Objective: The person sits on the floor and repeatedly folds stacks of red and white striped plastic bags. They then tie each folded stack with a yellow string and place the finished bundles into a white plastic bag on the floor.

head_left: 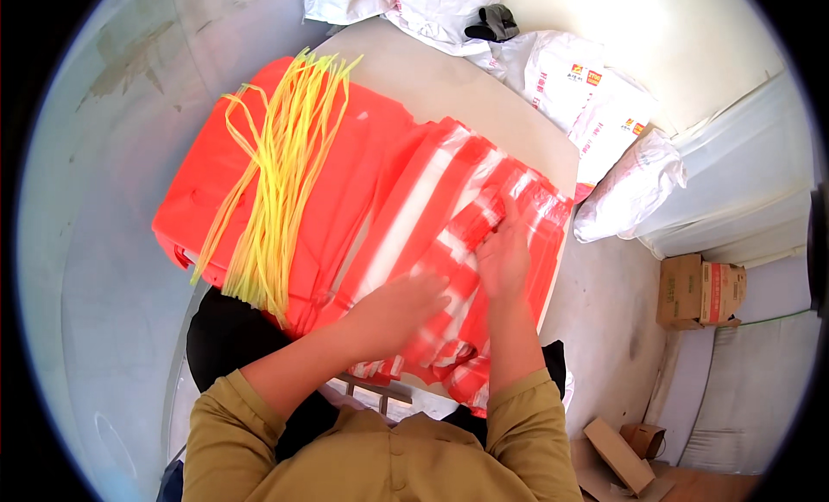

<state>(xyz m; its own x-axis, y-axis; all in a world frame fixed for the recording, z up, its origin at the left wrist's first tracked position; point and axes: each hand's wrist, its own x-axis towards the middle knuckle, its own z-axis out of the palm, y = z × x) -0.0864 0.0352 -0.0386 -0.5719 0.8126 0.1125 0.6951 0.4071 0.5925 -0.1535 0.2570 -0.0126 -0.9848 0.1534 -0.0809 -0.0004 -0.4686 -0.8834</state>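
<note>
Red-and-white striped plastic bags [414, 187] lie in a loose, folded stack across the table in front of me. My right hand [503, 256] rests on the stack's right part, fingers stretched out over the plastic. Just left of it, my left hand [401, 312] is over the nearer part of the stack, a little blurred, its fingers extended to the right. I see nothing held in either hand. To the left lies a pile of plain red plastic [203, 182], with a bundle of thin yellow strips [289, 174] spread lengthwise across it.
The pale table [380, 66] shows behind the piles. Several white printed sacks [553, 74] line its far edge, with a dark grey object [494, 23] on them. A cardboard box [691, 290] stands on the floor at right; opened cartons [622, 459] lie lower right.
</note>
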